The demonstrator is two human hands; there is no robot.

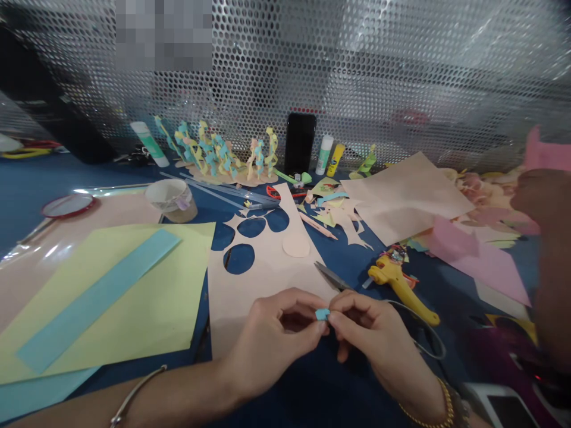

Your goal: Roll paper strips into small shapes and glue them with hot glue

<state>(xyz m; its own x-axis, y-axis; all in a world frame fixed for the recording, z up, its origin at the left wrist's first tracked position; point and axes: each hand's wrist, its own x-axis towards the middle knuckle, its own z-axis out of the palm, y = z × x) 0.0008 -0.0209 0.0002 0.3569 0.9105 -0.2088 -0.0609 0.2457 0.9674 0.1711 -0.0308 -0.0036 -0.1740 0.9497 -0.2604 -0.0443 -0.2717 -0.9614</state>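
Note:
A small folded piece of light blue paper is pinched between the fingertips of both hands. My left hand grips it from the left with thumb and forefinger. On its other side, my right hand pinches the right edge. Beneath and beyond the hands lies a pale pink sheet with several round holes cut in it. One loose pale pink paper circle rests on this sheet. A pair of scissors lies just past my right hand, its handles hidden behind the fingers.
At left, a blue strip crosses a yellow-green sheet. A paper cup, paper scraps and a yellow glue gun lie around. Decorated paper stems and a phone stand behind. Another person's arm is at right.

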